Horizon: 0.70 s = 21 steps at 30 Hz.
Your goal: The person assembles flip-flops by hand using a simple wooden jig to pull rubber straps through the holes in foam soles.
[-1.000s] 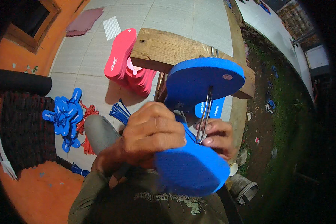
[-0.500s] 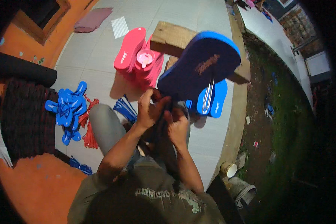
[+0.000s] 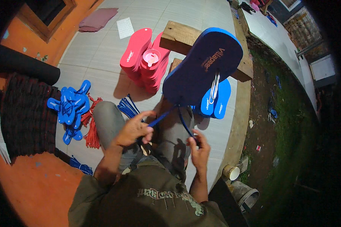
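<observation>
A dark blue flip-flop sole sits tilted against a wooden beam in front of me. From its near end two arms of a blue strap spread apart in a V. My left hand is closed on the left arm of the strap. The right arm of the strap ends in the fingers of my right hand, which pinch it. A shiny looped metal tool sticks out below the sole's right side. Just behind it stand stacked bright blue soles.
The wooden beam crosses behind the sole. Pink soles with a small cup are stacked left of it. Finished-looking blue flip-flops, red straps and blue straps lie left. Black sheets are piled by the orange wall.
My hands have moved apart and down toward me, drawing the strap's two arms out from the sole. Earlier they were close together beneath the sole's near end.
</observation>
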Each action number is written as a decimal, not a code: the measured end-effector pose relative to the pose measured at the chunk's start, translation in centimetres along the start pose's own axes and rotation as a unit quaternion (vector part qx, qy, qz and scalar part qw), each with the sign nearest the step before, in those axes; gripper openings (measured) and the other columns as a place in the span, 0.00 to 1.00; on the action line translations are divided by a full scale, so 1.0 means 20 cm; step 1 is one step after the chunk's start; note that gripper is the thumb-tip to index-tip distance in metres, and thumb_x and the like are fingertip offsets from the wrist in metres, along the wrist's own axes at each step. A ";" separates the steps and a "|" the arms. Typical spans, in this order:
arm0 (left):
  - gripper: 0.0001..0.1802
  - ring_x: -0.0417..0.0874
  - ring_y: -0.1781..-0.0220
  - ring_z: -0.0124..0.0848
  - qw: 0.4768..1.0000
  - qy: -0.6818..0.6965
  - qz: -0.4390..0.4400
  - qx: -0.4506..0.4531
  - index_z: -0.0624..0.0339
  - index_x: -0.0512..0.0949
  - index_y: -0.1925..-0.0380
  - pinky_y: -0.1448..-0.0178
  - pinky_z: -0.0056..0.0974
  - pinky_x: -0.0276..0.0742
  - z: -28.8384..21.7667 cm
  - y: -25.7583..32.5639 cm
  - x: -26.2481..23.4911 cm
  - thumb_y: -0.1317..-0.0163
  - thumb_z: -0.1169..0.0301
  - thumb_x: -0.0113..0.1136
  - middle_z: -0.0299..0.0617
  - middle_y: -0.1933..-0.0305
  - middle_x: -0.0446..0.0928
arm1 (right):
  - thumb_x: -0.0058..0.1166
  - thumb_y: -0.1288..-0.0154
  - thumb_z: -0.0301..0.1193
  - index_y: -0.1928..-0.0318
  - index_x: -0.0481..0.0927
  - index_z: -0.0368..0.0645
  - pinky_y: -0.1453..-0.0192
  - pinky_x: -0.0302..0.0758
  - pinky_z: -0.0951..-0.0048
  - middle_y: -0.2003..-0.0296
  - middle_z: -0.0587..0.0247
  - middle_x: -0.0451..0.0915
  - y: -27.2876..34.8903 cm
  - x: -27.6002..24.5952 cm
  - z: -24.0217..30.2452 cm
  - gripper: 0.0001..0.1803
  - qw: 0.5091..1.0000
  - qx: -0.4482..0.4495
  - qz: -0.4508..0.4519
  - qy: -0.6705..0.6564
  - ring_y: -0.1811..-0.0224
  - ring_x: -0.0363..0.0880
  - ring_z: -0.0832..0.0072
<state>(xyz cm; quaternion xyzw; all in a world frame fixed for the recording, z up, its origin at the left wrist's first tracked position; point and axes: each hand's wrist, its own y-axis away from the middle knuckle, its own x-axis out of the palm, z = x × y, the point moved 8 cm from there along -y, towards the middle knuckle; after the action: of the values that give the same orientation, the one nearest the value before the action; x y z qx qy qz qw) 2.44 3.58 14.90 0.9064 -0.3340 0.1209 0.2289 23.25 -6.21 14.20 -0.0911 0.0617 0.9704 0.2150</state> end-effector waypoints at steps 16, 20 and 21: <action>0.10 0.77 0.65 0.29 0.820 -0.200 -0.294 0.449 0.68 0.76 0.67 0.59 0.30 0.71 -0.88 -0.18 0.08 0.40 0.71 0.52 0.42 0.69 0.75 | 0.49 0.38 0.27 0.59 0.72 0.35 0.71 0.73 0.78 0.75 0.67 0.73 -0.37 -0.09 0.46 0.09 0.959 -0.108 -0.177 -0.193 0.75 0.71 0.81; 0.13 0.73 0.60 0.26 0.727 -0.340 -0.245 0.544 0.67 0.74 0.58 0.54 0.29 0.68 -1.04 -0.24 0.40 0.37 0.69 0.49 0.40 0.62 0.73 | 0.50 0.39 0.28 0.66 0.77 0.32 0.69 0.70 0.82 0.73 0.63 0.78 -0.45 0.02 0.67 0.09 0.983 -0.166 -0.068 0.028 0.71 0.74 0.83; 0.13 0.74 0.59 0.27 0.700 -0.374 -0.264 0.548 0.66 0.74 0.58 0.53 0.30 0.68 -1.06 -0.23 0.44 0.37 0.69 0.49 0.41 0.60 0.73 | 0.50 0.38 0.28 0.66 0.77 0.33 0.68 0.69 0.83 0.74 0.63 0.78 -0.51 0.02 0.66 0.09 0.979 -0.184 -0.067 0.058 0.72 0.74 0.83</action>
<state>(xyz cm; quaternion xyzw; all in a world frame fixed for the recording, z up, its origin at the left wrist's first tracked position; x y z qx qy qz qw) 10.64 12.34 35.01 0.8931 -0.0138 -0.1318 -0.4300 25.36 5.25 26.25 -0.1897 -0.1120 0.9415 0.2549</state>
